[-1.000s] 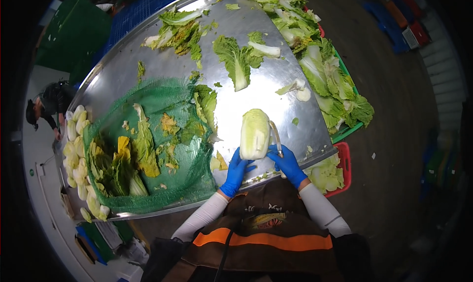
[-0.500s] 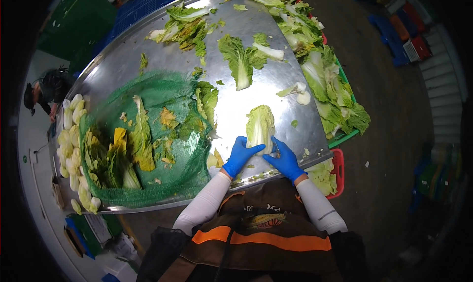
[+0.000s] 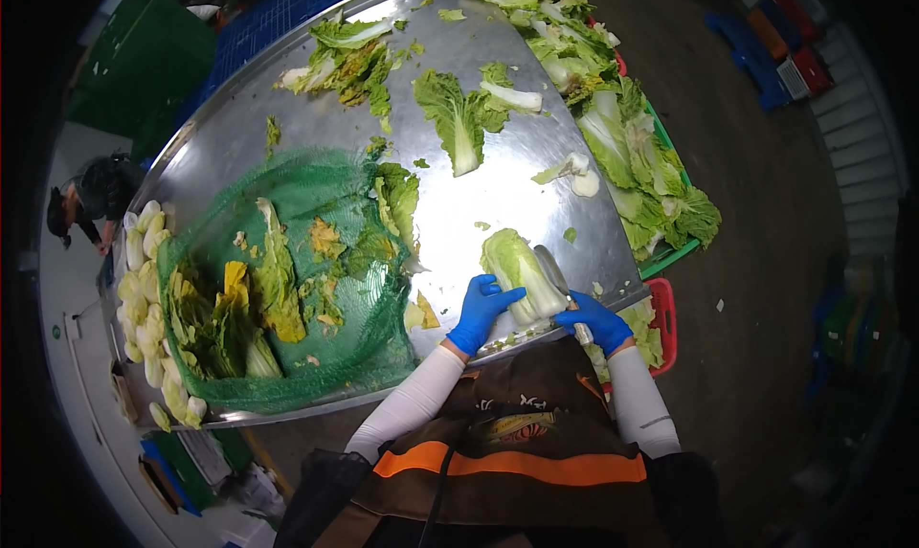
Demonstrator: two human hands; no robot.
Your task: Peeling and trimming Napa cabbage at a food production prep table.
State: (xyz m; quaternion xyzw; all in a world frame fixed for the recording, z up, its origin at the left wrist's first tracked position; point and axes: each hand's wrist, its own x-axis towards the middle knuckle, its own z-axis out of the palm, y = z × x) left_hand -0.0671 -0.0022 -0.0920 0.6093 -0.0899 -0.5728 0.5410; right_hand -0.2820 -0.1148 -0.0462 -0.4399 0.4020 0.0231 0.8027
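Note:
A pale green napa cabbage [image 3: 520,268] lies angled near the front edge of the steel table [image 3: 517,189]. My blue-gloved left hand [image 3: 486,309] grips its left side, fingers curled against it. In my blue-gloved right hand [image 3: 595,320] is a knife [image 3: 553,272], its blade along the cabbage's right side. Just left of my left hand, a green mesh sack [image 3: 359,352] holds green and yellowed loose leaves [image 3: 278,290]. Trimmed leaves [image 3: 455,127] and white stem pieces [image 3: 584,179] lie beyond the cabbage.
Several trimmed cabbages [image 3: 144,309] line the table's left end. Heaped leaves fill a green crate [image 3: 670,258] and a red crate [image 3: 664,328] along the right edge. A co-worker [image 3: 91,199] bends over at the far left. Stacked crates [image 3: 766,45] stand at the back right.
The cabbage has shifted right, toward the front edge, and turned at an angle. My left hand followed it. My right hand moved right, and the knife shows again, angled along the cabbage.

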